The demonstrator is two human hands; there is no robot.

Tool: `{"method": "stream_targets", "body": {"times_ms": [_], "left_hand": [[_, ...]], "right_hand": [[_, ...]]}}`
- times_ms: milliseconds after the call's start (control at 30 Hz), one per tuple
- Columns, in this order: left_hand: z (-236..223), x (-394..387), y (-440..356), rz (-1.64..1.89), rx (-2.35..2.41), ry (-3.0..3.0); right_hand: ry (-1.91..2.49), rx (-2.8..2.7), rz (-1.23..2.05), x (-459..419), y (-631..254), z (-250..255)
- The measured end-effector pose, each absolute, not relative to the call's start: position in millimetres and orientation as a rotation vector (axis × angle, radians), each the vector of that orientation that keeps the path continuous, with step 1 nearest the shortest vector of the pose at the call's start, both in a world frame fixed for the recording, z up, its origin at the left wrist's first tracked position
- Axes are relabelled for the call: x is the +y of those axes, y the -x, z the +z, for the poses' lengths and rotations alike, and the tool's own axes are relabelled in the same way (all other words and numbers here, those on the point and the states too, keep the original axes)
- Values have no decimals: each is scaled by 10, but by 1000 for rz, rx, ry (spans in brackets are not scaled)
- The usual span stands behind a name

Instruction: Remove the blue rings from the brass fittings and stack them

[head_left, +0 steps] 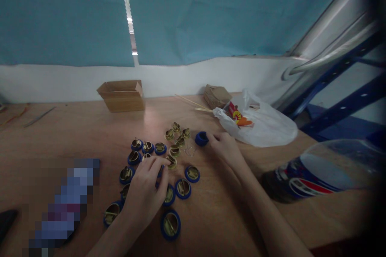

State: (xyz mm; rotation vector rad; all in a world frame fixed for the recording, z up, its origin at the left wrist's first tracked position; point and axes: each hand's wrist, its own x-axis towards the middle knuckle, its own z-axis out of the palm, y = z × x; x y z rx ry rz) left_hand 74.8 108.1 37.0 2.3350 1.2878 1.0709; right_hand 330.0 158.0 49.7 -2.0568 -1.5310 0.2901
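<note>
While your left hand leans over the parts at seven o'clock from the centre of your view, its thumb and bent fingers come close together at a gold disc, lying between one and two o'clock from that hand; you can't tell from here whether they grip it. Your right hand, at four o'clock from the centre, has its fingers drawn in, the tips at the edge of a blue ring on its nine o'clock side; whether they have hold of it can't be told.

More bare gold discs cluster at twelve to one o'clock from your left fingertips. Blue-rimmed gold discs lie around your left hand on the wooden table, one well apart from the others between four and five o'clock.

From the centre again, you have an open cardboard box at nine o'clock, a folded brown packet at two, a white plastic bag at three, a clear container with a blue label at four, and a pixelated object at eight.
</note>
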Motion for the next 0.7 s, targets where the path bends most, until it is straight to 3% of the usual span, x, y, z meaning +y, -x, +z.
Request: {"method": "stream_targets", "body": {"times_ms": [200,433,700], "left_hand": [[386,1080,-729,1068,1291,-2330],[388,1076,-746,1078,1279,-2335],[416,1043,-773,1143,1207,-2215]], "right_hand": [[1793,-1718,583,1489,-3187,676],[1407,-2042,1370,1287,-3050,747],[1342,-1957,1305,1326,-3046,737]]}}
